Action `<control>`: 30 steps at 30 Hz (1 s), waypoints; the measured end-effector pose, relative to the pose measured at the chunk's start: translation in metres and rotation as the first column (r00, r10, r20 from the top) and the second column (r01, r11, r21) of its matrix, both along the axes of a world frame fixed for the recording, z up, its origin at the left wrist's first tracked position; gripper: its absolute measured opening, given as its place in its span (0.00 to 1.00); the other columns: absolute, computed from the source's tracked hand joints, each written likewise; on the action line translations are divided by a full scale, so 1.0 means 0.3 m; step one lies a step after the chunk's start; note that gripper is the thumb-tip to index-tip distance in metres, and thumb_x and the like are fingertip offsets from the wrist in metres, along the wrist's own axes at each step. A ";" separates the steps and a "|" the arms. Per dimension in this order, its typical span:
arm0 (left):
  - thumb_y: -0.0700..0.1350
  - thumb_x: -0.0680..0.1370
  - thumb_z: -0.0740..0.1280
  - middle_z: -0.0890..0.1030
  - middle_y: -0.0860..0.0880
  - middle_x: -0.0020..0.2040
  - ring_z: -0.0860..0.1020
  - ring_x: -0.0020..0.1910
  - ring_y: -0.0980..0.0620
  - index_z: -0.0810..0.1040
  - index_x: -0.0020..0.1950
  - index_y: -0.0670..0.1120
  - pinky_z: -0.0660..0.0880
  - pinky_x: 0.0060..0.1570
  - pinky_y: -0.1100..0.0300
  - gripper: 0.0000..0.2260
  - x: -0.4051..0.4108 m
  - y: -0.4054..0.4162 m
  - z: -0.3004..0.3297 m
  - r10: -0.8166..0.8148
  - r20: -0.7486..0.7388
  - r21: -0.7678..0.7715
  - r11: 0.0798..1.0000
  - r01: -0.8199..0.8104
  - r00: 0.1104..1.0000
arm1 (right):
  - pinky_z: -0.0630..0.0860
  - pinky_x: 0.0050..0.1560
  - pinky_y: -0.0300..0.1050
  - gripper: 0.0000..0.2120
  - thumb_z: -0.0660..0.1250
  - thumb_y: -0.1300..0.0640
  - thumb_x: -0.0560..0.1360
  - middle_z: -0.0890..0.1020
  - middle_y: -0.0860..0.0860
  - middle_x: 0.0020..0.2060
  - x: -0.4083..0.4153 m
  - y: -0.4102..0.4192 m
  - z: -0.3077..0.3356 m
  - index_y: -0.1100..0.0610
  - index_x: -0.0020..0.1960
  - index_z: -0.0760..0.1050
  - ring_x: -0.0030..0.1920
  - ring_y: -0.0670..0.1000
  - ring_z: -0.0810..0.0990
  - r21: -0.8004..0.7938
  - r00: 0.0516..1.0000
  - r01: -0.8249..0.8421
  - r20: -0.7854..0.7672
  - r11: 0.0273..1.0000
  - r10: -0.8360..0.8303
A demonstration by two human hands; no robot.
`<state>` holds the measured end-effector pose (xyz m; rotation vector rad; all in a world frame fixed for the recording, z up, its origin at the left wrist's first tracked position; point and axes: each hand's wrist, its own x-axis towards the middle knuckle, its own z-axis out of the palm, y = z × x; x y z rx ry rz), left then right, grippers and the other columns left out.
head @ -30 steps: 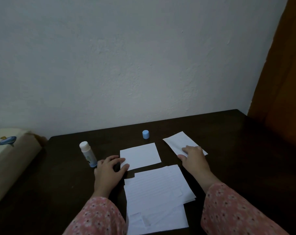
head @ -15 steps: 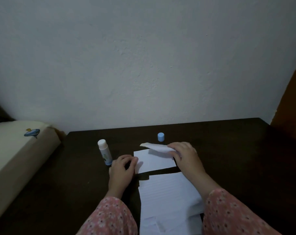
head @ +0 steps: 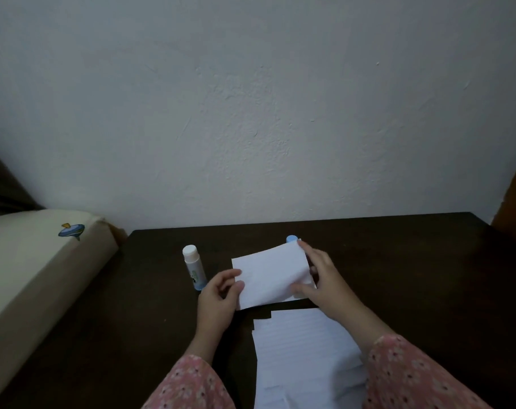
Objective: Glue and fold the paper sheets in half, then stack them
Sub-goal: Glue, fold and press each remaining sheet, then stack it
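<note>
Dark counter against a white wall. Right hand holds a folded paper sheet by its right edge, thumb under near corner and fingers curled over far corner; sheet tilts up on that side. It sits over another folded sheet lying flat on counter, just a sliver showing at right. Left hand rests at sheet's left edge, fingers loosely bent and touching paper; can't tell if they pinch it. Glue stick stands upright w/o cap, just left of left hand. Blue cap sits behind sheet, partly hidden. Stack of lined paper sheets lies near counter's front edge, btwn the pink floral sleeves. Pillow lies left of counter.
</note>
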<state>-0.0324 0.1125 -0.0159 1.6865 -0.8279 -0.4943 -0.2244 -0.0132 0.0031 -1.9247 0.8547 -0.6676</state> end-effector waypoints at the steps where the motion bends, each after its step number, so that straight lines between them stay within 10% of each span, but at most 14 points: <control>1: 0.44 0.76 0.70 0.82 0.52 0.46 0.80 0.46 0.56 0.79 0.55 0.53 0.74 0.37 0.70 0.09 0.001 -0.005 0.005 -0.003 -0.008 0.005 1.000 0.003 1.000 | 0.76 0.53 0.38 0.39 0.74 0.59 0.72 0.64 0.41 0.65 -0.004 -0.002 -0.001 0.37 0.74 0.58 0.64 0.45 0.68 0.061 0.999 -0.002 0.032 0.998 0.000; 10: 0.48 0.78 0.67 0.79 0.56 0.49 0.77 0.47 0.59 0.78 0.59 0.54 0.73 0.43 0.68 0.10 0.020 -0.075 0.017 -0.116 0.168 0.152 0.984 0.090 0.979 | 0.72 0.55 0.38 0.15 0.66 0.52 0.78 0.76 0.43 0.56 0.005 -0.040 0.002 0.48 0.64 0.75 0.53 0.41 0.73 -0.126 0.971 0.181 -0.136 0.975 -0.198; 18: 0.47 0.79 0.64 0.77 0.59 0.51 0.74 0.50 0.65 0.79 0.58 0.53 0.68 0.45 0.73 0.09 0.027 -0.090 -0.028 -0.118 0.328 0.160 0.985 0.068 0.937 | 0.60 0.70 0.48 0.15 0.62 0.47 0.80 0.73 0.46 0.66 0.005 -0.036 -0.022 0.43 0.66 0.73 0.69 0.49 0.66 -0.240 0.905 0.157 -0.353 0.958 -0.236; 30: 0.50 0.77 0.67 0.77 0.59 0.51 0.75 0.52 0.62 0.79 0.59 0.53 0.73 0.58 0.61 0.11 0.024 -0.102 -0.045 -0.162 0.426 0.258 0.965 0.052 0.890 | 0.60 0.64 0.50 0.17 0.57 0.42 0.80 0.76 0.45 0.59 0.004 -0.032 -0.048 0.40 0.68 0.69 0.62 0.48 0.70 -0.401 0.778 0.044 -0.561 0.915 -0.283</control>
